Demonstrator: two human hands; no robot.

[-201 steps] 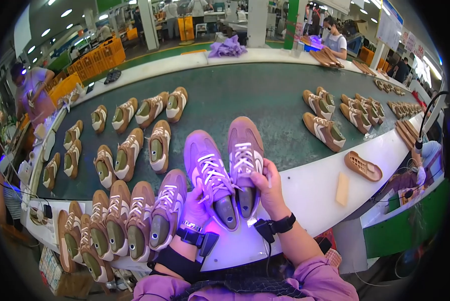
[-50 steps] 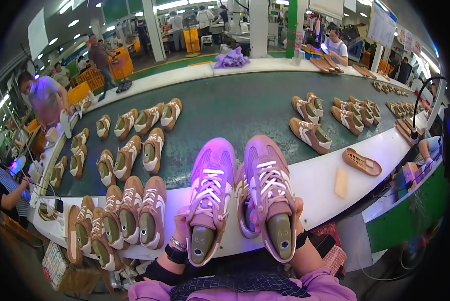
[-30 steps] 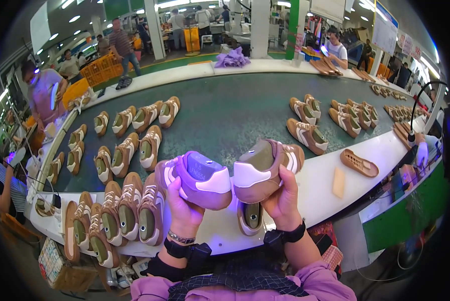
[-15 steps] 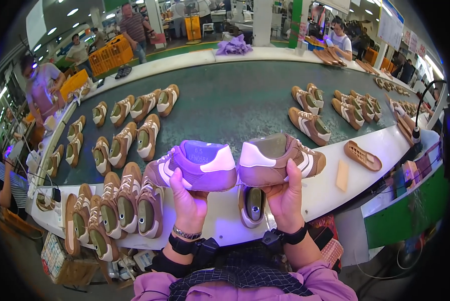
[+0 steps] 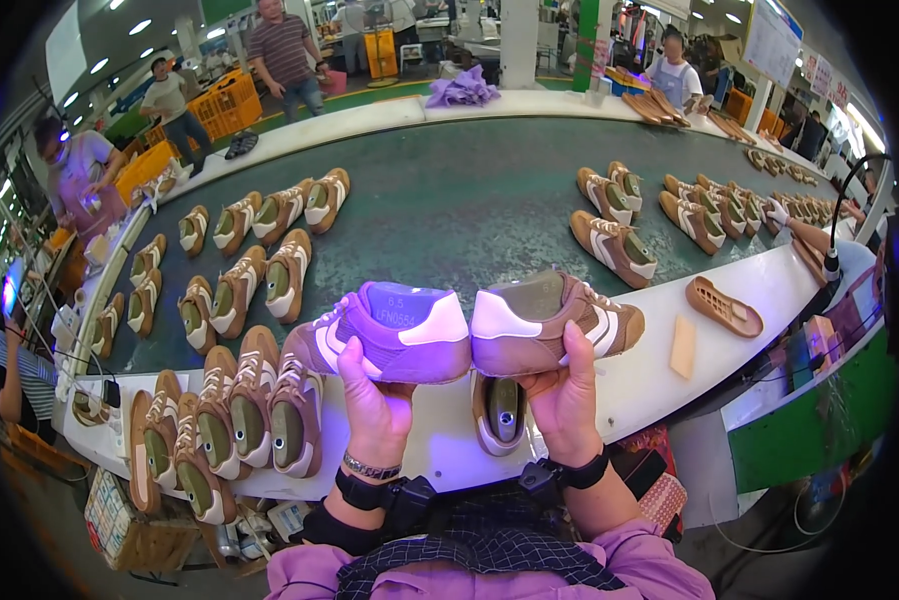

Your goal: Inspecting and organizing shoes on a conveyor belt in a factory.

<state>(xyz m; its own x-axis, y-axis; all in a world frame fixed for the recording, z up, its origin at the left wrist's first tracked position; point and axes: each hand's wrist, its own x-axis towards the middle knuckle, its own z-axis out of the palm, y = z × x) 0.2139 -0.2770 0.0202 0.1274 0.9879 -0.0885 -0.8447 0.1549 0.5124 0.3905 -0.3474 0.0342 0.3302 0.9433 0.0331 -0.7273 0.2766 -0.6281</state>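
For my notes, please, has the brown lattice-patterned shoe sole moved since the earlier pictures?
No: against the curved white bench, the sole keeps its place, beside the cream rectangular strip.

Two pale rows of characters on the left shoe last (image 5: 406, 306) before you, fainter digits on your right shoe last (image 5: 529, 297), red lettering on the white sign (image 5: 822, 83), upper right

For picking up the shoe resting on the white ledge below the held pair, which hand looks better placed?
Probably the right hand: it is close beside that ledge shoe, while the left hand is farther away. Each hand holds a brown shoe, so the right would first need freeing.
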